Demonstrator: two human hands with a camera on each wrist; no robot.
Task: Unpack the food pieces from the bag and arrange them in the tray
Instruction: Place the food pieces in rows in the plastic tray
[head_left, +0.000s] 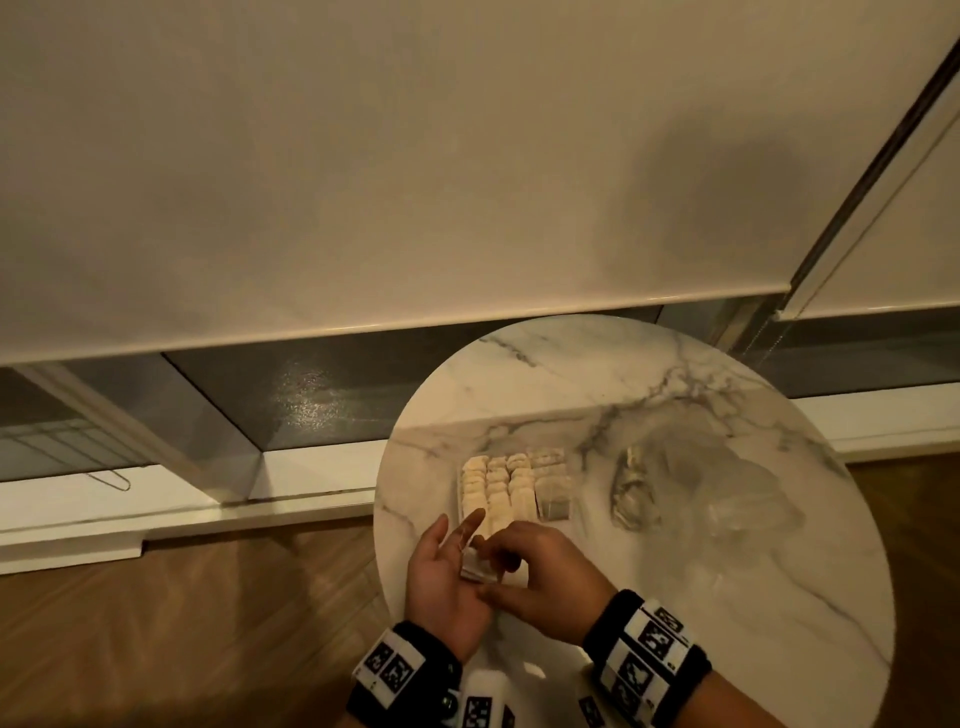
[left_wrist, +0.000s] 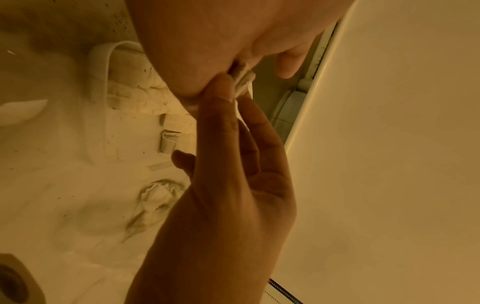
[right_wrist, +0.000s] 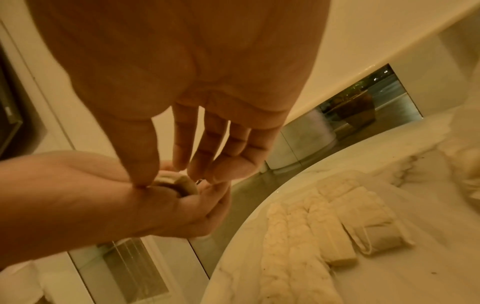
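A white tray (head_left: 460, 493) on the round marble table (head_left: 623, 374) holds rows of pale food pieces (head_left: 498, 488), with paper-wrapped pieces (head_left: 551, 493) along its right side. Right of it lies the crumpled clear bag (head_left: 696, 493). At the table's near left edge, in front of the tray, my left hand (head_left: 452, 551) is turned palm up with its fingers nearly straight. One pale food piece (head_left: 475, 566) (left_wrist: 242, 79) (right_wrist: 179, 182) rests on those fingers. My right hand (head_left: 519, 558) reaches over it and pinches the piece between thumb and fingertips.
The table's left edge drops to a wooden floor (head_left: 182, 623) just beside my left hand. A lowered roller blind (head_left: 363, 182) and a window sill (head_left: 156, 514) stand behind the table. Bare marble shows at the near right of the table.
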